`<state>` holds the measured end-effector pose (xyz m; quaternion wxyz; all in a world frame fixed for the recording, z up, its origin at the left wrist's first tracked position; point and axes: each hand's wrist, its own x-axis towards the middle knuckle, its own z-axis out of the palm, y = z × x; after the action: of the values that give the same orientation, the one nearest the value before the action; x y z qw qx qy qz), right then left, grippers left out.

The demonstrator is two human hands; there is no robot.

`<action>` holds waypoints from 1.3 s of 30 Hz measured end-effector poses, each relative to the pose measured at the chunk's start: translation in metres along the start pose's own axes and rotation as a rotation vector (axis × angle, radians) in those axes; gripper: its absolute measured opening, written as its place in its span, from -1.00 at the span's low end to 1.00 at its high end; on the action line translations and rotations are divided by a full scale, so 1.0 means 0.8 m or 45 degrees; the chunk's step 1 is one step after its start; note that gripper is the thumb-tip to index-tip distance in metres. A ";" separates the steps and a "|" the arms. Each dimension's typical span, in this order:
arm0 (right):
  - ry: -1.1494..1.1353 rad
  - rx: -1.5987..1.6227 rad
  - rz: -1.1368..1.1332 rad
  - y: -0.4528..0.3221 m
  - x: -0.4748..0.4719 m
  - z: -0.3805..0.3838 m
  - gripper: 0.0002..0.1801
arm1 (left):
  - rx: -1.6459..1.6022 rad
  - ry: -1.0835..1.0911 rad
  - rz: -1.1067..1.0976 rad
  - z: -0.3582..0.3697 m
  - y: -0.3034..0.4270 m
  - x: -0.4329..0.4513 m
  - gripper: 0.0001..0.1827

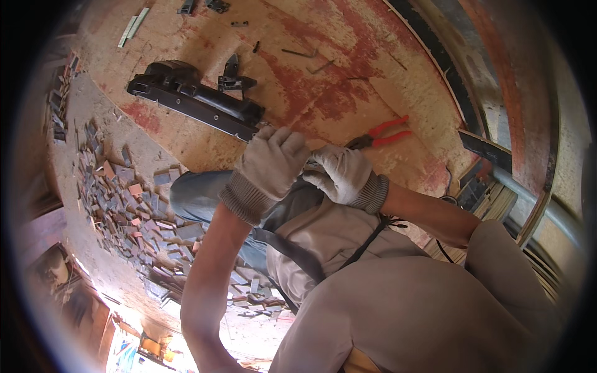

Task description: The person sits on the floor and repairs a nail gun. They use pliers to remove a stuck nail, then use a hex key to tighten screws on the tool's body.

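My left hand (273, 161), in a pale work glove with a grey knit cuff, is curled with its fingers folded. It is at the right end of a long black tool body (196, 105), which has a flat bar and two bolt heads along its near side. Whatever lies inside that fist is hidden. My right hand (345, 175), gloved alike, pinches a small metal part (314, 164) between thumb and fingers, close beside the left hand. Just beyond the right hand lie red-handled pliers (380, 133), their jaws partly behind the glove.
On the stained board (224, 158) lie a black bracket-like part (235, 81), hex keys (298, 52), a small black screw (256, 46), other black fittings (216, 5) and two pale strips (133, 28). Many small flat offcuts (149, 214) cover the ground at left. Stacked boards (494, 203) stand at right.
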<state>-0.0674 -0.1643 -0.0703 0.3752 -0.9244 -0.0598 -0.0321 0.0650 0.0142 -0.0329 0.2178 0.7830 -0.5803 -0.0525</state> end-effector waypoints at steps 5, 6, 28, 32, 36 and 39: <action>0.120 -0.011 -0.134 -0.003 0.009 0.004 -0.78 | -0.001 0.003 0.015 -0.001 0.000 0.001 -0.76; -0.008 0.248 0.082 -0.006 0.008 0.001 -0.82 | -0.007 0.000 0.013 -0.002 0.000 0.000 -0.76; 0.163 -0.083 -0.212 0.001 0.008 -0.005 -0.80 | 0.063 0.115 0.054 0.005 -0.002 0.004 -0.90; 0.078 0.255 0.156 -0.014 0.007 0.002 -0.79 | 0.025 0.032 0.010 0.001 -0.001 0.001 -0.80; -0.298 1.710 1.135 -0.020 0.013 -0.007 -0.74 | 0.009 -0.016 -0.010 -0.001 0.001 0.000 -0.76; -0.471 2.472 1.521 -0.015 0.020 -0.015 -0.72 | 0.032 -0.040 0.018 -0.001 -0.001 0.000 -0.75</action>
<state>-0.0530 -0.1626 -0.0515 0.8689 -0.1182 0.3337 0.3459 0.0659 0.0147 -0.0328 0.1993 0.7805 -0.5899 -0.0561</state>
